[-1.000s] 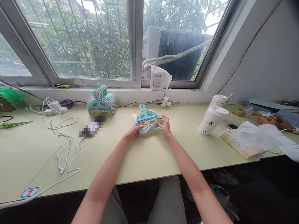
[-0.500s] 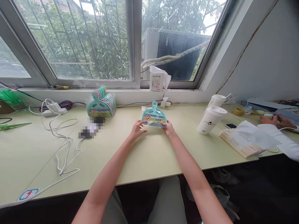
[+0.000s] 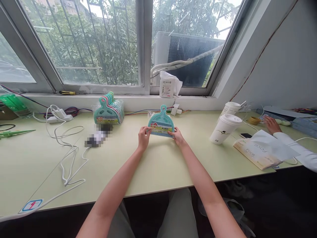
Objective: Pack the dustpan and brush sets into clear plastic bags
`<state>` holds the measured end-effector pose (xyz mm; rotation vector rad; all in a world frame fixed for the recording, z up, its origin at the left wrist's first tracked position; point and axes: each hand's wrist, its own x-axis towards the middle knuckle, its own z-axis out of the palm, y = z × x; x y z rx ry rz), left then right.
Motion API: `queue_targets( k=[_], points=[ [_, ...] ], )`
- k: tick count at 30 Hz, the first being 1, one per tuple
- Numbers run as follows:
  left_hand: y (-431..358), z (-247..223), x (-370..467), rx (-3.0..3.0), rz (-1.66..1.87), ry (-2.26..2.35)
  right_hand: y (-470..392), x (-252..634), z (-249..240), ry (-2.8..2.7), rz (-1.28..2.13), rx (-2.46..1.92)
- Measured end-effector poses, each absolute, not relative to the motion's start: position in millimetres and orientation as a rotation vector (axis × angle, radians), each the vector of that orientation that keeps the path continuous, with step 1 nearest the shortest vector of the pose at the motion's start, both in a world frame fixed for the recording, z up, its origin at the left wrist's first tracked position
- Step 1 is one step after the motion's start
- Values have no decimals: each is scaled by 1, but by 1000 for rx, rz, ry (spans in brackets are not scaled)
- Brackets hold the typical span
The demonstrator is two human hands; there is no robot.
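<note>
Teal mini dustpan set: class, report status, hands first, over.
Left hand and right hand grip teal mini dustpan set by its lower corners. Set upright, handle up, on the desk. Lidded paper cup stands apart, right.

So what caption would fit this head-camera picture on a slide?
Both hands, left and right, hold a teal dustpan upright on a green desk by the window.

Pale green table point(image 3: 160, 168) spans the frame's lower half. Far left: white power strip point(image 3: 59, 117) with white cables point(image 3: 68, 155) looping toward the lower left, sticker point(image 3: 31, 205) at the lower-left edge. Centre left: stack of wrapped dustpans point(image 3: 108, 110), blurred item point(image 3: 97, 136) just in front. Centre: one wrapped dustpan point(image 3: 160, 124) standing upright. Right: two lidded paper cups point(image 3: 224, 128), black phone point(image 3: 244, 135), paper bag point(image 3: 264, 148).
</note>
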<state>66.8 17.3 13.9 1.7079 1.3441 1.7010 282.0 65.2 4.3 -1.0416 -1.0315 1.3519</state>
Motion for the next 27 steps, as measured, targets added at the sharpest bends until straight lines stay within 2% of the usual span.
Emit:
queue_targets(
  k=[12, 20, 27],
  points=[
    [41, -4, 43, 1578, 1425, 1402, 66, 272, 2, -1317, 1030, -1087],
    [40, -6, 39, 1672, 1411, 1643, 61, 269, 3, -1519, 1004, -1007],
    [37, -3, 38, 1705, 1418, 1626, 62, 261, -3, -1455, 872, -1087]
  ],
)
